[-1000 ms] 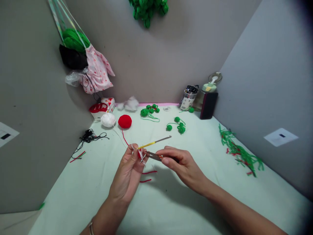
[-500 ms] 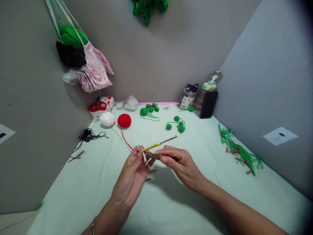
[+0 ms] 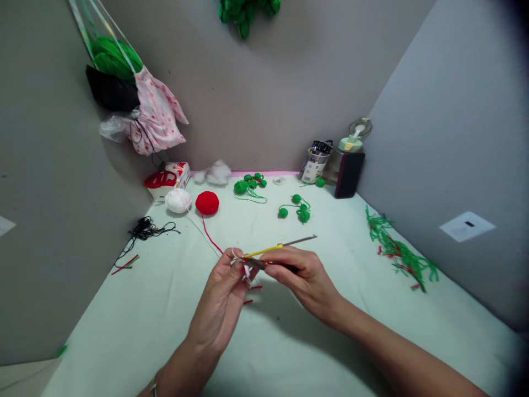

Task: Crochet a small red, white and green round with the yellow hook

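My left hand (image 3: 221,300) pinches a small red and white crocheted piece (image 3: 247,271), largely covered by the fingers. Closed round a dark-handled tool (image 3: 256,264) is my right hand (image 3: 308,278); the tool's tip meets the piece at my left fingertips. A yellow hook (image 3: 264,251) with a metal end slants up to the right, just above the dark handle; how it is held is unclear. Red yarn runs from a red ball (image 3: 207,203) to my left hand, and white yarn trails from a white ball (image 3: 178,200).
Green crocheted balls (image 3: 303,213), a pen cup (image 3: 314,161), a phone (image 3: 349,175) and a bottle stand toward the back. Green yarn scraps (image 3: 403,251) lie right, black yarn (image 3: 145,228) left. Bags (image 3: 157,113) hang on the left wall.
The yellow hook has swung lower, its metal end farther right and nearer my right hand. The whole view has shifted slightly. Both hands keep their grips.
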### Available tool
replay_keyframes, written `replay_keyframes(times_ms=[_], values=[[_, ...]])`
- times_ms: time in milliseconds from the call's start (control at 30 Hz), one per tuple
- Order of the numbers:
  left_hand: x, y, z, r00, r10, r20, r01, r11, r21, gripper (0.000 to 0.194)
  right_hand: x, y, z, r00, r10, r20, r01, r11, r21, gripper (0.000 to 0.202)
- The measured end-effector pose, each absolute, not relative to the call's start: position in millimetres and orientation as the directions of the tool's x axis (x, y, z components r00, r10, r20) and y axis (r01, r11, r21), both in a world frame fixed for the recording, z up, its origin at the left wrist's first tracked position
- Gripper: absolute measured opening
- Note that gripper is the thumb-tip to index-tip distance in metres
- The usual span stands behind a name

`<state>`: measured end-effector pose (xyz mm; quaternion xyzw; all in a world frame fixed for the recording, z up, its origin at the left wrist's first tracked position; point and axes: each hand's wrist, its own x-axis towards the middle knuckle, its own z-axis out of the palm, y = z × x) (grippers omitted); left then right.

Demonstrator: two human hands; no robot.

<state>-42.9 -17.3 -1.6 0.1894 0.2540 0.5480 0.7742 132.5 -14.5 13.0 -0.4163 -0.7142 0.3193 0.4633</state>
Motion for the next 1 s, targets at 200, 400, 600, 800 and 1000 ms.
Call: replay_keyframes(times_ms=[200, 400, 600, 800, 1000], values=[[-44, -19, 0, 0.254, 0.948, -0.191, -0.744, 0.318, 0.587, 0.023, 134, -15, 13, -0.204, 0.878, 0.434, 0.301, 0.478, -0.825, 0.024], [-43, -18, 3, 0.253, 0.950, -0.182, -0.754, 0.312, 0.578, 0.022, 135, -14, 13, -0.207, 0.884, 0.420, 0.299, 0.466, -0.833, 0.028], [-44, -18, 2, 0.254, 0.948, -0.190, -0.754, 0.318, 0.575, 0.020, 134, -14, 17, -0.208, 0.887, 0.412, 0.290, 0.458, -0.840, 0.038], [-48, -16, -3, 0.231, 0.951, -0.205, -0.759, 0.308, 0.573, 0.021, 166, -9, 35, -0.368, 0.874, 0.319, 0.288, 0.433, -0.854, 0.046], [-50, -16, -1, 0.198, 0.961, -0.196, -0.710, 0.278, 0.647, 0.025, 194, 4, 27, -0.252, 0.923, 0.292, 0.643, 0.385, -0.662, 0.028]])
